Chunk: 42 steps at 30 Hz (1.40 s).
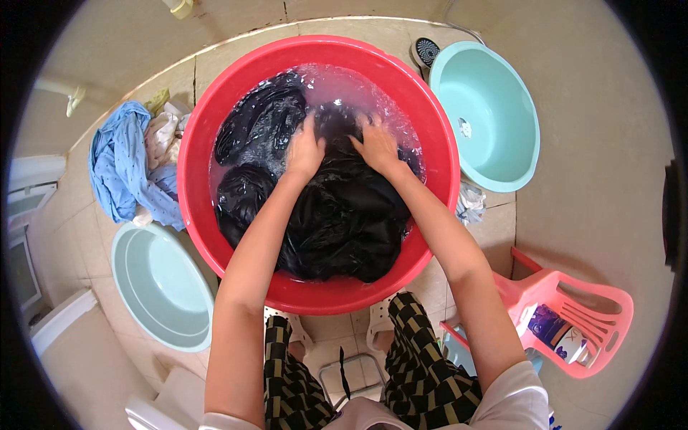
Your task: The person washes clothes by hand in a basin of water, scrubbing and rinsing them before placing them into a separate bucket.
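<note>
Cloth [347, 229] lies in the tub [197, 143], bulkiest toward six o'clock; probably heavy, soft, slippery, best gathered by folds; left hand [306, 152] near eleven, right hand [378, 148] near two; whether fingers [309, 127] clamp, I cannot tell.

Wet, wrinkled black cloth [344, 229] lies bunched in cloudy water [333, 80] inside a round red basin [442, 165].

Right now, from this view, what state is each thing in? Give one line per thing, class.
Red tub: upright, holding cloudy water
Black laundry: wet, bunched, partly underwater
Left hand: among the laundry, fingertips unclear
Right hand: thumb spread, fingertips in the water
Left basin: open side up
Right basin: open side up
Blue cloth: bunched
Shower head: perforated face showing
Pink chair: bearing a purple-and-white package
</note>
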Tool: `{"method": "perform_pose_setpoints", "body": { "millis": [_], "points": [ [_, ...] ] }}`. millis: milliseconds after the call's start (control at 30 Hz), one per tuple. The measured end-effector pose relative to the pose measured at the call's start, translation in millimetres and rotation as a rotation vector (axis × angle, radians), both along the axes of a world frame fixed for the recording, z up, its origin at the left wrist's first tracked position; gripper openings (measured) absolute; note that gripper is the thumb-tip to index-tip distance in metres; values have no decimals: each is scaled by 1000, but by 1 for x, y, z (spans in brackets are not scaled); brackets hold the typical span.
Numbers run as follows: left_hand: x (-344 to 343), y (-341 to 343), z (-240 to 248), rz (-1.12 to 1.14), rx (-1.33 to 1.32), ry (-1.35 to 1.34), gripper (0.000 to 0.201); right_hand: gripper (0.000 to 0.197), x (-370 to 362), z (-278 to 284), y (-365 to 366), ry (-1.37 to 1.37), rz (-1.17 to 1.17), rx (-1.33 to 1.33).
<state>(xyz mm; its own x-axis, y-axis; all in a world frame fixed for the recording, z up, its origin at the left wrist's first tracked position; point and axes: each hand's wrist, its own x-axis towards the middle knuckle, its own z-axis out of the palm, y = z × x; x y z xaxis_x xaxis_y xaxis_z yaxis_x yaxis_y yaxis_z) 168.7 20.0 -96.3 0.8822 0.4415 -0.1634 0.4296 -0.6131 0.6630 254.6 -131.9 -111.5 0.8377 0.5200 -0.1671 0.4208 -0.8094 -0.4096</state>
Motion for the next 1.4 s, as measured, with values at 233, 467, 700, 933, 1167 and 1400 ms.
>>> {"method": "perform_pose_setpoints", "body": {
  "millis": [233, 467, 700, 933, 1167, 1400],
  "points": [
    [15, -8, -18, 56, -545, -336, 51, 41, -2, 3, 18, -29, -395, 91],
    [21, -2, 1, 473, -1590, -283, 56, 45, -64, 97, 63, 90, -234, 582],
    [4, -10, -21, 259, -2000, -463, 44, 34, -74, 93, 73, -445, 126, 736],
    [8, -18, 12, 601, -1689, -196, 34, 28, 10, 25, 24, -748, 162, 459],
    [2, 4, -14, 385, -826, -347, 46, 39, 7, 9, 24, -286, -47, 187],
    [-13, 2, -15, 85, -38, -82, 44, 46, 7, 10, 6, -141, 242, 17]
  ]
}}
